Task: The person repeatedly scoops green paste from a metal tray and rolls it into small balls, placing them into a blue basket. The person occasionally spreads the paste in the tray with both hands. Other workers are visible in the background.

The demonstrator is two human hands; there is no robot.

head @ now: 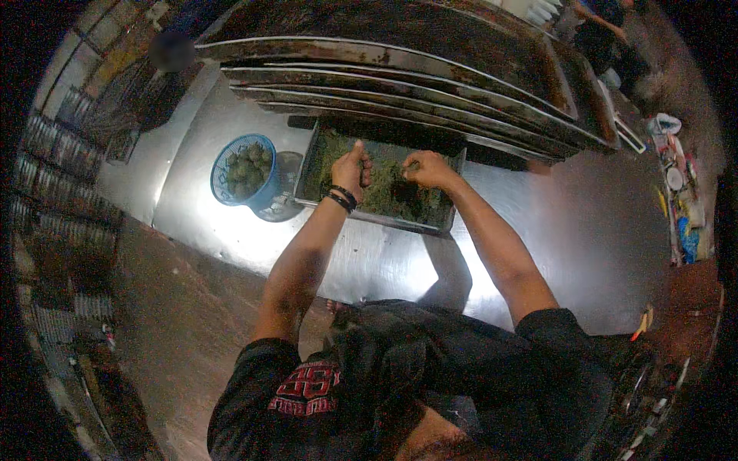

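Observation:
My left hand, with dark bands at the wrist, is closed above a rectangular metal tray; whether something small is inside the fist cannot be made out. The tray holds a loose, greenish crumbly mass. Over the tray's right part, my right hand has its fingers curled together, and what may be between them is too small to tell. To the left of the tray stands a round blue plastic basket with several greenish round balls in it.
A metal-topped table lies under the tray and basket. Large dark baking trays are stacked behind the tray. Another person stands at the upper left. Assorted items lie at the far right, and part of another person shows at the upper right.

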